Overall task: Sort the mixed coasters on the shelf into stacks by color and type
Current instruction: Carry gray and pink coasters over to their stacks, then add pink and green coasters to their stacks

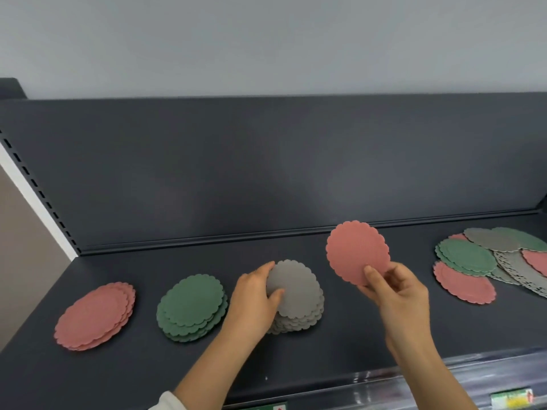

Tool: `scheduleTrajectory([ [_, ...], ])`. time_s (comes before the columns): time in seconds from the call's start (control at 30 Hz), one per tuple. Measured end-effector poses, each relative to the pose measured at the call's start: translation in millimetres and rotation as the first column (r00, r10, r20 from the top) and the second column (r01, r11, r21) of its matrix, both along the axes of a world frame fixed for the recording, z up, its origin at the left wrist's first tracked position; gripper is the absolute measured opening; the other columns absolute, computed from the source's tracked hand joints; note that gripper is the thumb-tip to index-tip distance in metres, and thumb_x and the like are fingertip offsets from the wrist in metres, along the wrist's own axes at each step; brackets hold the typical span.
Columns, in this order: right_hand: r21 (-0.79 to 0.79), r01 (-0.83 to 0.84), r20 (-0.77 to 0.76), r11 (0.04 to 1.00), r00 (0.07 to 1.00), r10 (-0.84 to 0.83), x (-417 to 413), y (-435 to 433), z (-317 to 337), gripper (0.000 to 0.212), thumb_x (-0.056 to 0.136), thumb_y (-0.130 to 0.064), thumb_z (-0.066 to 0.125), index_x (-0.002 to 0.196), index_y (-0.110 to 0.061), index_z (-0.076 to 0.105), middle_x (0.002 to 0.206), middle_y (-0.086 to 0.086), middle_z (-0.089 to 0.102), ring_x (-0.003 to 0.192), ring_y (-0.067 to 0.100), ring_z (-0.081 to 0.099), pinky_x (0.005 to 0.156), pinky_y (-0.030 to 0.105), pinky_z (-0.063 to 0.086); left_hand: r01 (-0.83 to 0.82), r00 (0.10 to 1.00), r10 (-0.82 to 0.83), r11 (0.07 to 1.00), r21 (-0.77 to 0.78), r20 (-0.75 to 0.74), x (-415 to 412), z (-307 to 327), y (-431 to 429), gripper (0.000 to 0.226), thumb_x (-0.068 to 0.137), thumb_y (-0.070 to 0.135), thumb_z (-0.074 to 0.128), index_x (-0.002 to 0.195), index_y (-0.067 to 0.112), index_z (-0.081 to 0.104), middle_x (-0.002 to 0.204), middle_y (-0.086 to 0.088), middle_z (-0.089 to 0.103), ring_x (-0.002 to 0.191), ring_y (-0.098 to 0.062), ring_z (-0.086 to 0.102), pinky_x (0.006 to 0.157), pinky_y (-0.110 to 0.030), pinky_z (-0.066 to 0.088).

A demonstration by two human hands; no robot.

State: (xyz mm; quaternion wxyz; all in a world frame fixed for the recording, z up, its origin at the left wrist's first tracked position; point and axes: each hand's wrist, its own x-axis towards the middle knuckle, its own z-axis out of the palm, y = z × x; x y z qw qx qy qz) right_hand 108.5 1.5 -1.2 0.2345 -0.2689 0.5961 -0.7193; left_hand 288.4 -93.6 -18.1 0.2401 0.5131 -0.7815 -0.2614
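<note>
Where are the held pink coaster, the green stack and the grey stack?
pink coaster (356, 250): head view, middle of its face.
green stack (192, 301): head view, centre of the top coaster.
grey stack (297, 291): head view, bare face of the top coaster.

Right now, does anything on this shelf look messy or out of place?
The left stack of pink scalloped round coasters is fanned out, its edges stepped. At far right, the unsorted heap of pink, green and grey coasters lies overlapping and mixed. Nothing looks damaged.
</note>
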Motion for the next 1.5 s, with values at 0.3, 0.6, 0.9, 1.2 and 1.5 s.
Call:
scheduleTrajectory([
  [0.3,-0.022,-0.182,-0.826,0.983,0.558,0.085,41,-11,0,0.019,0.074,-0.003,0.067,0.089,-0.013,0.075,0.091,-0.006,0.067,0.086,0.001,0.060,0.080,0.007,0.047,0.264,0.708,0.295,0.733,0.627,-0.642,23,40,16,0.051,0.090,0.053,0.039,0.099,0.013,0.069,0.094,-0.004,0.074,0.080,-0.010,0.068,0.065,-0.020,0.053],
  [0.6,0.284,-0.209,-0.811,0.936,0.468,0.351,81,-43,-11,0.040,0.076,-0.013,0.074,0.115,-0.019,0.064,0.108,-0.013,0.054,0.102,0.011,0.056,0.093,0.030,0.046,-0.153,0.586,0.485,0.853,0.499,-0.649,109,31,2,0.017,0.085,0.010,0.065,0.101,0.013,0.067,0.097,-0.006,0.072,0.092,-0.021,0.067,0.077,-0.032,0.056],
  [0.9,0.447,-0.232,-0.787,0.864,0.356,0.504,118,-66,-13,0.030,0.081,-0.019,0.070,0.110,-0.012,0.067,0.105,0.000,0.063,0.098,0.019,0.060,0.085,0.021,0.038,-0.647,0.505,0.715,0.684,0.336,-0.483,219,9,-32,0.026,0.084,0.016,0.066,0.109,0.010,0.062,0.103,-0.008,0.065,0.084,-0.022,0.059,0.064,-0.029,0.054],
  [1.2,0.476,-0.269,-0.786,0.838,0.297,0.542,133,-74,-14,0.030,0.083,-0.021,0.068,0.112,-0.013,0.066,0.106,-0.003,0.063,0.098,0.014,0.059,0.084,0.020,0.042,-0.683,0.683,0.702,0.711,-0.167,0.201,242,-10,-38,0.059,0.084,0.034,0.062,0.134,0.010,0.044,0.128,-0.015,0.042,0.119,-0.035,0.038,0.097,-0.044,0.037],
  [1.5,0.485,-0.022,-0.789,0.874,0.421,0.448,51,-44,-12,0.029,0.088,-0.024,0.060,0.116,-0.016,0.063,0.114,-0.001,0.062,0.108,0.016,0.056,0.091,0.022,0.040,-0.210,0.962,0.261,0.897,-0.388,0.082,127,10,-38,0.035,0.076,0.022,0.074,0.109,0.014,0.068,0.100,-0.007,0.056,0.090,-0.031,0.048,0.081,-0.046,0.046],
])
